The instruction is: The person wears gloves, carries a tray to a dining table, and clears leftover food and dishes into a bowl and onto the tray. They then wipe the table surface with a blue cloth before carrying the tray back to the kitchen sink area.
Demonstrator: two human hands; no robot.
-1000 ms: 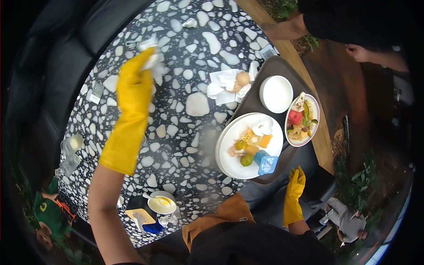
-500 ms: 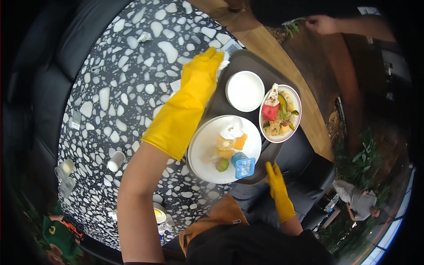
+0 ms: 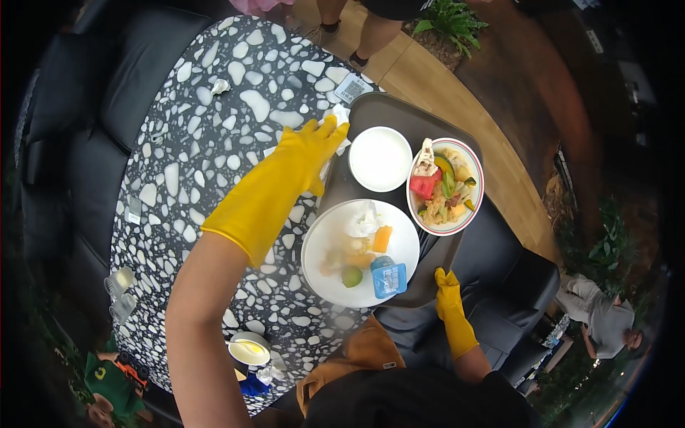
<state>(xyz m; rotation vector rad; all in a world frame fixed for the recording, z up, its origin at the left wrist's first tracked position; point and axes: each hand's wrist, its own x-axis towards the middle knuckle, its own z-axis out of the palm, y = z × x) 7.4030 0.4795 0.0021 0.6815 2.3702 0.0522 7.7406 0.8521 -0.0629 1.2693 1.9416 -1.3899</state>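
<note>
My left hand [image 3: 307, 153], in a long yellow rubber glove, is open, fingers spread and thumb apart. Its fingertips touch crumpled white tissue [image 3: 342, 114] beside a dark tray [image 3: 446, 121]. My right hand [image 3: 448, 296], gloved too, is closed on the tray's near right edge; part of the tray juts past the table edge. The tray carries a white bowl [image 3: 380, 159], an oval red-rimmed bowl of food scraps [image 3: 446, 187] and a white plate [image 3: 325, 274]. Scraps, tissue and a blue-lidded small cup [image 3: 389, 277] lie on the plate.
Speckled black-and-white table [image 3: 214, 153] holds a code card [image 3: 354, 88], a tissue wad [image 3: 220, 86], clear cups [image 3: 120, 294] at the left edge and a small bowl with yellow remains [image 3: 249, 349]. Black seats [image 3: 164, 78] border it. People stand beyond the far edge and at the right.
My left hand has come slightly nearer, its fingers more spread, uncovering the code card. The view has shifted a little. My right hand stays at the tray edge.
</note>
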